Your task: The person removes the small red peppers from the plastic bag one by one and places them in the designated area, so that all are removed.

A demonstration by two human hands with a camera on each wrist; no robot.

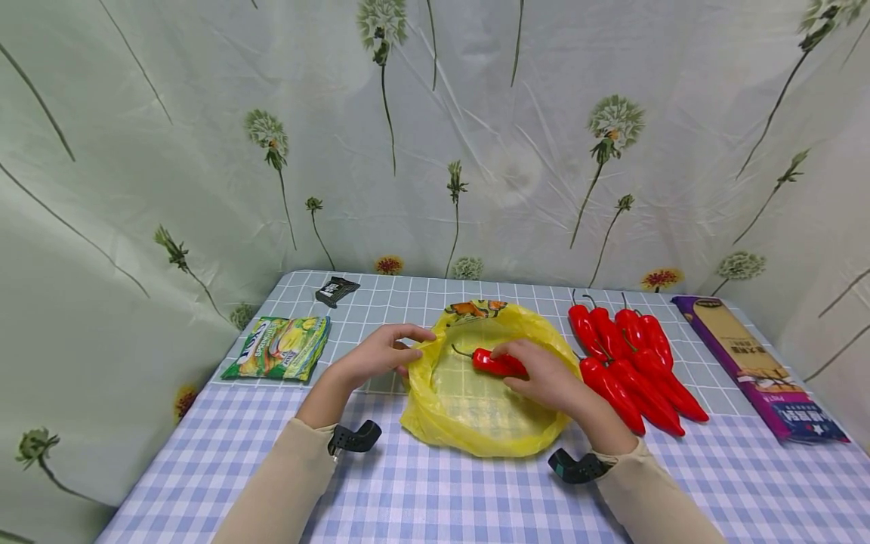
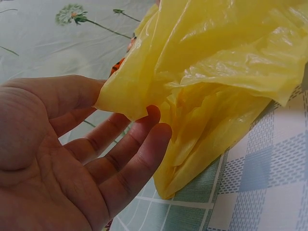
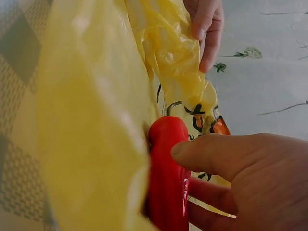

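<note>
A yellow plastic bag (image 1: 442, 423) lies on the table with its mouth spread wide. At its left rim, my left hand (image 1: 381, 351) pinches the thin edge between thumb and fingers; the left wrist view shows the bag's plastic (image 2: 202, 62) draping away from that grip. Inside the bag's opening, my right hand (image 1: 544, 374) holds a red chili pepper (image 1: 484, 361), its green stem pointing left. Up close in the right wrist view, the thumb presses one side of the pepper (image 3: 166, 159) while the other fingers lie partly behind it.
Several more red peppers (image 1: 615, 393) lie in a pile just right of the bag. Beyond them is a long purple pasta packet (image 1: 754, 370). On the left are a green and yellow soup packet (image 1: 282, 347) and a small black wrapper (image 1: 336, 290). A floral curtain (image 1: 421, 136) hangs behind the table.
</note>
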